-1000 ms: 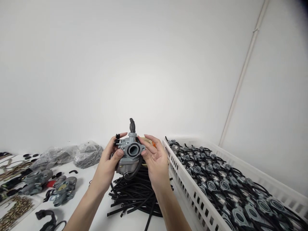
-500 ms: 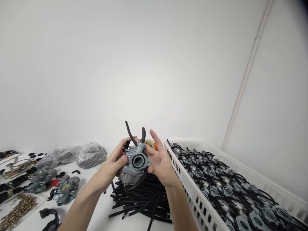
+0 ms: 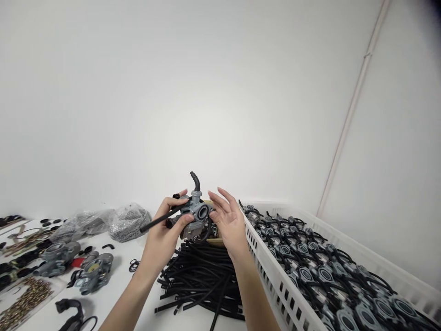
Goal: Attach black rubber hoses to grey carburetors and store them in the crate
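Observation:
I hold a grey metal carburetor (image 3: 197,216) up in front of me, above a pile of black rubber hoses (image 3: 203,280). My left hand (image 3: 166,232) is closed round its left side and body. A loose black hose (image 3: 161,219) sticks out leftward from the carburetor, past my left fingers. My right hand (image 3: 228,225) rests against the carburetor's right side with fingers stretched and spread. A short black elbow stands on top of the carburetor.
A white slotted crate (image 3: 275,276) at right is filled with several finished carburetors with hoses. On the white table at left lie two bare carburetor bodies (image 3: 92,272), bags of small parts (image 3: 129,221), brass screws (image 3: 24,301) and black rings (image 3: 133,265).
The carburetor has turned and risen slightly in my hands. Its thin hose, which stuck upward before, now points out to the left. My right fingers have spread.

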The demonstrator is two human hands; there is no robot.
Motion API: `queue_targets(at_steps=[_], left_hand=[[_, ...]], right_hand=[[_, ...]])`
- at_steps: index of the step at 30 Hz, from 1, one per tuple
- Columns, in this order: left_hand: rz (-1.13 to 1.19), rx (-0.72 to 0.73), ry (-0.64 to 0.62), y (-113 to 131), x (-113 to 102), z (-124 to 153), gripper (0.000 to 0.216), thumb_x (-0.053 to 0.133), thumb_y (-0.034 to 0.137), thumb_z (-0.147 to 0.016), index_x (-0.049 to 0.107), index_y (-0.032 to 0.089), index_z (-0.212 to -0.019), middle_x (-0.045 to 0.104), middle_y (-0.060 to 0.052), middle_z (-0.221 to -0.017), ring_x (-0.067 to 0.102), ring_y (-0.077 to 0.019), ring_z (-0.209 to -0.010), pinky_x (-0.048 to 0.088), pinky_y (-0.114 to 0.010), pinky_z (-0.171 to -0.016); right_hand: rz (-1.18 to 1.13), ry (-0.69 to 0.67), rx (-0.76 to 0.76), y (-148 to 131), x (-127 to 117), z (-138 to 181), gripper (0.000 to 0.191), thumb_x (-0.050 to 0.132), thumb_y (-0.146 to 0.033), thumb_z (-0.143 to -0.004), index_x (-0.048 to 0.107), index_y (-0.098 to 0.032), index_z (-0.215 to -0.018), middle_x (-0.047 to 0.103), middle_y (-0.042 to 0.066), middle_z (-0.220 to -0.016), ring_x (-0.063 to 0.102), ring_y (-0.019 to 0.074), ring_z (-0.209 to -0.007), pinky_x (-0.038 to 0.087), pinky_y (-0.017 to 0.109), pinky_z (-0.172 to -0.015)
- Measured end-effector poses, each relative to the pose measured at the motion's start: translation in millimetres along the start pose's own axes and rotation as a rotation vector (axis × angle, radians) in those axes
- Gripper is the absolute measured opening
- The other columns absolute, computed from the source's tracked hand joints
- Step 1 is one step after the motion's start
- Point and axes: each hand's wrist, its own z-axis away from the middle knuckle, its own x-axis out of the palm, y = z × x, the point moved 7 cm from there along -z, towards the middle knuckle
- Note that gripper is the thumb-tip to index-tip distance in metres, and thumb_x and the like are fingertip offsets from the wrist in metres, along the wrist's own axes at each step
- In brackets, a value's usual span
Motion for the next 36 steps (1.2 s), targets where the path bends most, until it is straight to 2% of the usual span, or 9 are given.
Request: queue_targets(at_steps=[5,8,11,17,22,30,32,34,36], left_hand=[[-0.221,0.151,0.177,7.4,-6.7,5.1,0.021,0.069,0.037,-0.079,0.063,0.026,-0.096,0.048,-0.007,-0.144,0.06,-0.028,-0.111,0.05,-0.034,-0.079],[-0.341,0.25,0.218,11.6,-9.7,7.7,0.019,0.071,0.032,-0.077,0.068,0.027,-0.095,0.047,-0.005,-0.145,0.064,-0.027,-0.102,0.049,-0.037,-0.083],[-0.402,0.261,0.235,11.5,-10.1,10.5,0.019,0.068,0.029,-0.078,0.072,0.032,-0.097,0.047,-0.001,-0.145,0.066,-0.0251,-0.095,0.049,-0.034,-0.076],[-0.357,0.288,0.339,12.4,-10.4,18.9,0.021,0.064,0.026,-0.08,0.074,0.035,-0.095,0.052,0.003,-0.141,0.056,-0.0293,-0.118,0.045,-0.029,-0.073],[-0.598,0.296,0.239,13.8,-6.8,14.9,0.023,0.06,0.029,-0.084,0.067,0.032,-0.105,0.044,-0.002,-0.148,0.056,-0.0308,-0.116,0.043,-0.03,-0.063],[-0.531,0.19,0.066,-6.4,-0.3,1.6,0.028,0.059,0.037,-0.085,0.053,0.025,-0.111,0.049,-0.009,-0.136,0.049,-0.0293,-0.124,0.044,-0.041,-0.094],[-0.465,0.096,0.019,-17.0,1.0,-2.2,0.032,0.059,0.041,-0.084,0.052,0.025,-0.112,0.05,-0.009,-0.134,0.056,-0.0266,-0.112,0.048,-0.038,-0.086],[-0.382,-0.031,-0.046,-27.4,4.1,-3.9,0.037,0.059,0.045,-0.084,0.05,0.026,-0.115,0.051,-0.008,-0.131,0.062,-0.0179,-0.082,0.051,-0.033,-0.072],[-0.29,-0.139,-0.098,-33.7,7.7,-3.2,0.041,0.058,0.049,-0.084,0.049,0.028,-0.118,0.052,-0.005,-0.125,0.053,-0.009,-0.059,0.05,-0.03,-0.061]], right_hand=[[0.269,0.185,-0.118,-32.6,-3.5,16.3,0.023,0.062,-0.036,-0.087,0.064,-0.02,-0.103,0.07,0.009,-0.108,0.065,0.0194,-0.103,0.051,0.034,-0.092],[0.484,0.112,-0.137,-50.6,17.7,35.0,0.016,0.064,-0.035,-0.084,0.066,-0.019,-0.086,0.068,0.005,-0.081,0.063,0.0166,-0.076,0.051,0.028,-0.07],[0.605,0.008,-0.057,-46.6,43.1,48.8,0.017,0.07,-0.034,-0.078,0.066,-0.018,-0.082,0.063,0.001,-0.068,0.053,0.0127,-0.057,0.044,0.024,-0.053],[0.673,-0.011,-0.002,-30.6,55.0,49.4,0.008,0.068,-0.025,-0.079,0.064,-0.019,-0.077,0.064,0.0,-0.067,0.042,0.0088,-0.047,0.038,0.023,-0.047],[0.637,-0.076,0.014,-32.3,46.7,45.7,0.014,0.058,-0.021,-0.085,0.062,-0.02,-0.098,0.068,0.003,-0.085,0.054,0.0101,-0.054,0.045,0.022,-0.054],[0.721,-0.048,-0.047,-39.5,28.4,35.8,0.025,0.05,-0.018,-0.089,0.058,-0.025,-0.112,0.066,0.0,-0.088,0.058,0.0108,-0.062,0.047,0.024,-0.065],[0.735,-0.059,-0.064,-38.2,27.1,33.1,0.028,0.049,-0.015,-0.089,0.057,-0.025,-0.113,0.066,0.0,-0.089,0.057,0.0104,-0.062,0.047,0.024,-0.066],[0.75,-0.06,-0.075,-35.7,25.5,30.4,0.03,0.048,-0.013,-0.088,0.057,-0.026,-0.114,0.065,0.0,-0.089,0.056,0.0109,-0.064,0.046,0.024,-0.068],[0.764,-0.047,-0.078,-32.9,22.3,27.8,0.032,0.048,-0.012,-0.088,0.057,-0.027,-0.115,0.064,-0.001,-0.087,0.057,0.0113,-0.065,0.046,0.025,-0.069]])
